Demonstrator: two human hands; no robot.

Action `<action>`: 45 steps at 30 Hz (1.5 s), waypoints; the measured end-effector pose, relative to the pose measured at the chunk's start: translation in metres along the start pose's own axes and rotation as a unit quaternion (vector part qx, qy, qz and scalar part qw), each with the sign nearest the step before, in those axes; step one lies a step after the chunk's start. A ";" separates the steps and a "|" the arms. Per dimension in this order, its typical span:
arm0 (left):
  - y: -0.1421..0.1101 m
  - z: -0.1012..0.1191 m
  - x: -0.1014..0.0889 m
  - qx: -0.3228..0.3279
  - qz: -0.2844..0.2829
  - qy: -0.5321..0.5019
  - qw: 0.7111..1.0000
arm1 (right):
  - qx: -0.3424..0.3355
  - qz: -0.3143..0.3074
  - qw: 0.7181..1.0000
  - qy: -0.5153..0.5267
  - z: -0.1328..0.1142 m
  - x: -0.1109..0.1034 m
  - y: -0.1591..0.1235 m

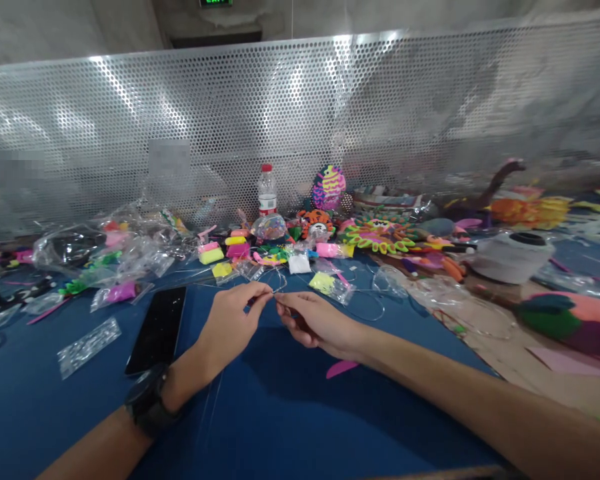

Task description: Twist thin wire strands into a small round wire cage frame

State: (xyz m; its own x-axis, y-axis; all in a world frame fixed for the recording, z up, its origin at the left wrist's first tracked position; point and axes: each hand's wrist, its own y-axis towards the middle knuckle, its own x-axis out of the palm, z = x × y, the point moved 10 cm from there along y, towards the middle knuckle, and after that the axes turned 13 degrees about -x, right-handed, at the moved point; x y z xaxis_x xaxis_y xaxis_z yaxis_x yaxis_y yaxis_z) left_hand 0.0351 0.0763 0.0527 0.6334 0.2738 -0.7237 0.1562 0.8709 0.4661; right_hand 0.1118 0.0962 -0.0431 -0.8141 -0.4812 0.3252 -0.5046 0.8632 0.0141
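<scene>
My left hand (233, 320) and my right hand (316, 323) meet over the blue tabletop (260, 413). Both pinch a thin clear wire (276, 298) between thumb and fingertips, their tips almost touching. The wire loops away toward the back and right, across the table. A black watch (147, 400) sits on my left wrist. A small pink foam piece (341, 368) lies just under my right wrist.
A black phone (157, 328) lies left of my left hand. Bags of coloured clay (130, 250) and bright craft pieces (375, 237) crowd the back. A water bottle (267, 190) stands before the perforated metal screen (180, 133). A white spool (510, 257) sits right.
</scene>
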 end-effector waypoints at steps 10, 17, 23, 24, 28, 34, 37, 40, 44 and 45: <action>0.002 -0.007 0.004 -0.025 -0.013 0.003 1.000 | 0.085 -0.016 0.985 0.152 0.003 0.011 -0.004; 0.005 -0.013 0.007 -0.098 -0.078 -0.062 0.990 | -0.228 0.006 0.924 -0.306 -0.054 -0.017 -0.002; 0.004 -0.016 0.008 -0.131 -0.093 -0.098 0.982 | -0.286 -0.035 0.876 -0.387 -0.064 -0.005 -0.009; 0.004 -0.016 0.008 -0.131 -0.097 -0.100 0.982 | -0.283 -0.034 0.877 -0.388 -0.064 -0.005 -0.008; 0.003 -0.013 0.009 -0.116 -0.103 -0.090 0.984 | -0.247 -0.001 0.912 -0.326 -0.058 -0.011 -0.002; 0.002 -0.009 0.011 -0.077 -0.085 -0.063 0.991 | -0.117 0.089 0.981 -0.130 -0.034 -0.026 0.006; 0.002 -0.009 0.013 -0.079 -0.087 -0.054 0.992 | -0.123 0.103 0.975 -0.154 -0.038 -0.028 0.003; 0.004 -0.013 0.012 -0.103 -0.089 -0.063 0.989 | -0.215 0.106 0.936 -0.256 -0.059 -0.028 -0.004; 0.006 -0.024 0.011 -0.145 -0.092 -0.136 0.976 | -0.372 0.085 0.820 -0.427 -0.087 -0.012 -0.020; 0.007 -0.026 0.010 -0.152 -0.094 -0.160 0.971 | -0.408 0.071 0.786 -0.459 -0.091 -0.005 -0.024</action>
State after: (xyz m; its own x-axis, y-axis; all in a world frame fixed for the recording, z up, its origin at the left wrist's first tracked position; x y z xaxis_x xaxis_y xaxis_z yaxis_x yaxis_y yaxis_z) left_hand 0.0228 0.0957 0.0349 0.8262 -0.0008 -0.5634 0.0925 0.9866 0.1342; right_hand 0.1540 0.0920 0.0409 -0.8992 0.0435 -0.4354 -0.3426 0.5491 0.7623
